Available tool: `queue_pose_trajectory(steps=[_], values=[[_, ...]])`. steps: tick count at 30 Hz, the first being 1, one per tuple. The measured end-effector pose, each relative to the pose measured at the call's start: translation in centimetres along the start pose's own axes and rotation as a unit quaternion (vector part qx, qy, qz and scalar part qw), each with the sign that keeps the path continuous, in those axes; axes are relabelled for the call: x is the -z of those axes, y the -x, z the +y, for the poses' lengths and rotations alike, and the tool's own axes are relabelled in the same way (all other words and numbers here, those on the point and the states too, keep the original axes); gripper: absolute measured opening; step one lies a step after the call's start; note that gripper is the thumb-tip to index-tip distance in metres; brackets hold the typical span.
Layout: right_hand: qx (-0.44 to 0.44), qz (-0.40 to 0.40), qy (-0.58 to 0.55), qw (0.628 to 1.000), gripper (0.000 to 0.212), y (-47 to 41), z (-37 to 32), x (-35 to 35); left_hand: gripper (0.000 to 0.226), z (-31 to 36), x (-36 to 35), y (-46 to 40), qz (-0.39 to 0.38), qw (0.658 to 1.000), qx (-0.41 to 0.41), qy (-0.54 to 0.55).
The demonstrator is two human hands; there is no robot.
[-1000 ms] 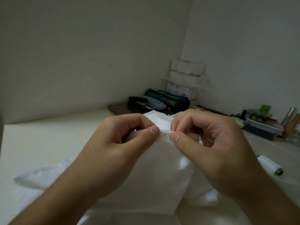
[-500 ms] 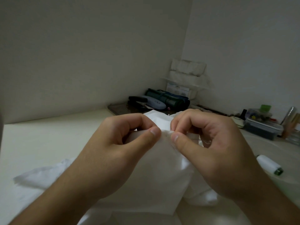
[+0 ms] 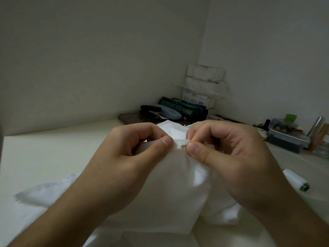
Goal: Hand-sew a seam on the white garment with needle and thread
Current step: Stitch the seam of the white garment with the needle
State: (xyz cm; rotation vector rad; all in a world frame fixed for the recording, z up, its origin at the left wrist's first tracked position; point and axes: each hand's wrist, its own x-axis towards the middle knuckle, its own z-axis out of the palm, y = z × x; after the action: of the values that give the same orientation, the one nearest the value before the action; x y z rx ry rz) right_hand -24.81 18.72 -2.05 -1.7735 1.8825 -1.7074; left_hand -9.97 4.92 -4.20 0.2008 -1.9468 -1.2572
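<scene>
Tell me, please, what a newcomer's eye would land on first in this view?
Two hands fill the foreground: the left hand and right hand pinch a raised fold of the white garment between thumbs and fingers. A white thread spool lies at the right, and dark clutter crowds the far corner.

The left hand [image 3: 124,163] and right hand [image 3: 229,157] meet thumb to thumb at centre, both pinching a raised fold of the white cloth garment [image 3: 170,202], which spreads over the pale flat surface [image 3: 44,154] beneath them. A white thread spool with a green end [image 3: 295,180] lies right of the right hand. A clear lidded plastic box [image 3: 286,138] sits farther back right; a rolled dark green pouch [image 3: 185,108] occupies the far corner.
</scene>
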Motion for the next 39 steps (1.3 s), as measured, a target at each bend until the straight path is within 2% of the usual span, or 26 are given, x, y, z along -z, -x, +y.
queue_pose_trajectory(steps=[8,17,28,33,39], values=[[-0.029,-0.011,-0.065,0.997,0.010,-0.19,0.17,0.15,0.021,-0.02,-0.11,0.01,0.009,1.000,-0.019,-0.021],[-0.053,-0.027,-0.140,0.988,0.011,-0.14,0.43,0.16,0.013,-0.06,0.06,0.05,-0.023,0.999,-0.027,-0.003],[-0.054,-0.055,-0.189,0.979,0.014,-0.16,0.55,-0.12,0.019,-0.32,-0.02,0.14,-0.046,0.998,-0.037,-0.028],[-0.061,-0.061,-0.175,0.981,0.016,-0.08,0.62,-0.23,0.016,-0.54,-0.28,0.05,-0.059,0.997,-0.034,-0.023],[-0.047,-0.038,-0.107,0.992,0.015,0.03,0.64,-0.63,0.017,-0.72,-0.23,-0.03,-0.057,0.998,-0.016,0.000]])
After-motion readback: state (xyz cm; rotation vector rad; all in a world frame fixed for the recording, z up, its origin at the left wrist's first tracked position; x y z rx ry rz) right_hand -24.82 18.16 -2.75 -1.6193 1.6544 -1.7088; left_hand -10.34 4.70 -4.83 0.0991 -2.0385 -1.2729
